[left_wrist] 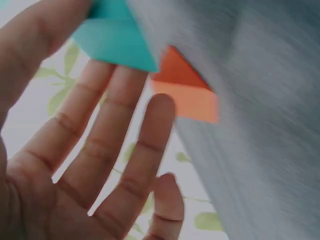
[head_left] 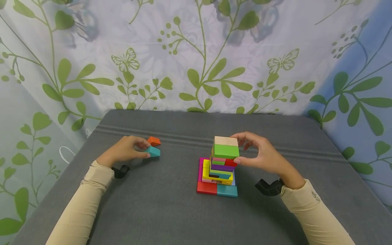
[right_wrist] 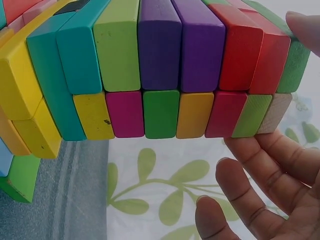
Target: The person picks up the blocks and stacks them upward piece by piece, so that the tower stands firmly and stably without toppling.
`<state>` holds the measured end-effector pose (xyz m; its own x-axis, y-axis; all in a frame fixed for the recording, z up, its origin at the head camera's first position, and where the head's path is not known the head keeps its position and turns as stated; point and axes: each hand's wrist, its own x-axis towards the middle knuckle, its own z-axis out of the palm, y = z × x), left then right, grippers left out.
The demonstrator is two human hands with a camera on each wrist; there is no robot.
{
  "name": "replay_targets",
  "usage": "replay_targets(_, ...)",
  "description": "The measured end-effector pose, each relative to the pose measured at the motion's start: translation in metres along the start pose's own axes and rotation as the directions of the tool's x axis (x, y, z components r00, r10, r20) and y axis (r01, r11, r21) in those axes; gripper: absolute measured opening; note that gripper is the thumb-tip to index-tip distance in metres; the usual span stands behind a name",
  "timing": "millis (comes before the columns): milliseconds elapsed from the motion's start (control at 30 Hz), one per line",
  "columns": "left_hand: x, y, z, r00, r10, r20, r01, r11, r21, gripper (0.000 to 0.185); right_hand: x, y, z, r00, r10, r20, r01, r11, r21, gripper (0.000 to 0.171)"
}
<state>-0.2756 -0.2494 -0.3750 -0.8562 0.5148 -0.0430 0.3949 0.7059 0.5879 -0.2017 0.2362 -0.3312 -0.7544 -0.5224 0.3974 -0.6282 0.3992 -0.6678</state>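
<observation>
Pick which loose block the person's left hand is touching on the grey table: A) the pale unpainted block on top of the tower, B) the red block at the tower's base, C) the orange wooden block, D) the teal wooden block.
D: the left hand pinches the teal wooden block, while the orange wooden block lies just beyond it, untouched.

left hand pinching, right hand cupped

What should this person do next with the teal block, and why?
Probably lift the teal block the left hand pinches and carry it to the tower, which the right hand steadies at the top; the orange block lies loose.
</observation>
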Motion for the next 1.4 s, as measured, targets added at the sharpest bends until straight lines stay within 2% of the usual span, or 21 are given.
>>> replay_targets(100, 0.003, 0.019, -0.001, 0.997, 0.045, -0.06, -0.046, 0.999, -0.023, 0.033, 0.0, 0.0, 0.0, 1.0, 0.002, 0.0, -0.002, 1.0, -0.002, 0.06)
replay_targets(200, 0.008, 0.042, -0.003, 0.987, 0.09, -0.134, -0.097, 0.994, -0.048, 0.033, 0.0, 0.0, 0.0, 1.0, 0.009, 0.0, -0.009, 1.0, -0.003, 0.059)
replay_targets(400, 0.021, 0.085, -0.004, 0.949, 0.164, -0.268, -0.196, 0.976, -0.098, 0.033, -0.001, 0.001, 0.0, 1.0, 0.022, 0.006, -0.022, 1.0, 0.003, 0.059)
replay_targets(633, 0.041, 0.132, 0.005, 0.906, 0.249, -0.343, -0.309, 0.942, -0.134, 0.036, 0.0, 0.0, -0.001, 0.999, 0.033, 0.009, -0.033, 0.999, 0.016, 0.057)
replay_targets(800, 0.057, 0.161, 0.016, 0.875, 0.34, -0.344, -0.409, 0.9, -0.15, 0.034, 0.0, -0.002, -0.001, 0.999, 0.032, 0.005, -0.032, 0.999, 0.023, 0.057)
replay_targets(933, 0.067, 0.179, 0.026, 0.861, 0.402, -0.312, -0.464, 0.871, -0.159, 0.035, 0.0, -0.001, -0.001, 0.999, 0.054, 0.009, -0.054, 0.998, 0.031, 0.054)
replay_targets(1033, 0.072, 0.19, 0.033, 0.859, 0.422, -0.289, -0.475, 0.868, -0.143, 0.037, 0.0, -0.001, -0.001, 0.998, 0.065, 0.014, -0.065, 0.997, 0.031, 0.053)
replay_targets(1167, 0.076, 0.201, 0.04, 0.865, 0.43, -0.259, -0.468, 0.877, -0.109, 0.038, 0.0, -0.001, -0.002, 0.998, 0.065, 0.018, -0.065, 0.997, 0.033, 0.052)
replay_targets(1400, 0.081, 0.207, 0.05, 0.862, 0.459, -0.217, -0.477, 0.878, -0.039, 0.038, 0.0, 0.0, -0.002, 0.999, 0.048, 0.023, -0.049, 0.997, 0.051, 0.048)
